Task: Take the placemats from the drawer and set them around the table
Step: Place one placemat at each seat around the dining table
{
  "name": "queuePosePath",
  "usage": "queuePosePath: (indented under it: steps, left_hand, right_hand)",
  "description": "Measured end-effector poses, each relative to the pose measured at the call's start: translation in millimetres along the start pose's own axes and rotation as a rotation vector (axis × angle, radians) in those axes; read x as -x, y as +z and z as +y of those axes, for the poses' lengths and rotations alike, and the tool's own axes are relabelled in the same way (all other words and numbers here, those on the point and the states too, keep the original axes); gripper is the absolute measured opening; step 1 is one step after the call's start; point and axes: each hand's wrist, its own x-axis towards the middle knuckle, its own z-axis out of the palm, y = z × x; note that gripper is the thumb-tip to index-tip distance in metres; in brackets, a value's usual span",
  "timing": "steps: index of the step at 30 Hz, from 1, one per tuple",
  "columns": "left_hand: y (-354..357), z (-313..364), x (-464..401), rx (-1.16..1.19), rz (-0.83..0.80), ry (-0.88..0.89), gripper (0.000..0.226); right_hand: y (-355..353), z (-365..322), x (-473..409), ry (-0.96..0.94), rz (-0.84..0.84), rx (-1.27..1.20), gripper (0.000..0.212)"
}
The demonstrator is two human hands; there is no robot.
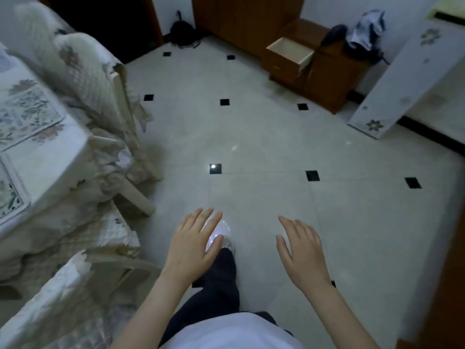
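A pale tiled floor (264, 137) with small black inset squares fills most of the view. Both hands hang over it, palms down, fingers straight and spread, holding nothing. The left hand (193, 241) hovers above a light-coloured shoe (221, 235) at the end of a dark trouser leg (219, 285); the right hand (300, 248) is beside it, apart from it, over bare tile.

To the left of the left hand stands the bench (50, 157), draped in a quilted floral cloth. Two placemats lie flat on it: one patterned placemat (27, 114) further along the top, and a second placemat (8, 195) at the nearer edge, partly cut off by the frame. Covered chairs (83, 71) crowd round the bench.

Far ahead of the right hand, against the wall, a brown wooden cabinet (324, 79) has its top drawer (290, 52) pulled out; its pale inside shows, but what lies within cannot be told. Crumpled clothing (362, 31) lies on the cabinet top. A white panel with flower prints (395, 86) leans to the right of it.
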Motion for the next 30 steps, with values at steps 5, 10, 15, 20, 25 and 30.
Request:
queuePosePath:
  steps: [5,10,15,20,25,30]
  left_hand:
    - [-2,-32,-88,0.008,0.021,-0.108,0.056]
    - [-35,-62,-215,-0.032,0.067,-0.123,0.058]
    - [-61,-81,-320,-0.051,0.113,-0.158,0.055]
    - [-54,-93,-416,-0.028,0.148,-0.278,0.056]
    - [-50,-99,-512,-0.036,0.190,-0.451,0.061]
    - [-69,-101,-592,-0.018,0.254,-0.585,0.059]
  right_hand:
    - [1,3,-120,-0.064,-0.026,0.020,0.052]
    - [-25,-5,-249,-0.082,0.035,0.006,0.053]
    - [-44,-1,-358,-0.112,0.055,-0.008,0.053]
    - [-50,24,-485,-0.184,0.020,0.007,0.053]
    - [-56,53,-620,-0.276,-0.065,0.038,0.056]
    - [-75,46,-740,-0.416,-0.136,0.062,0.056]
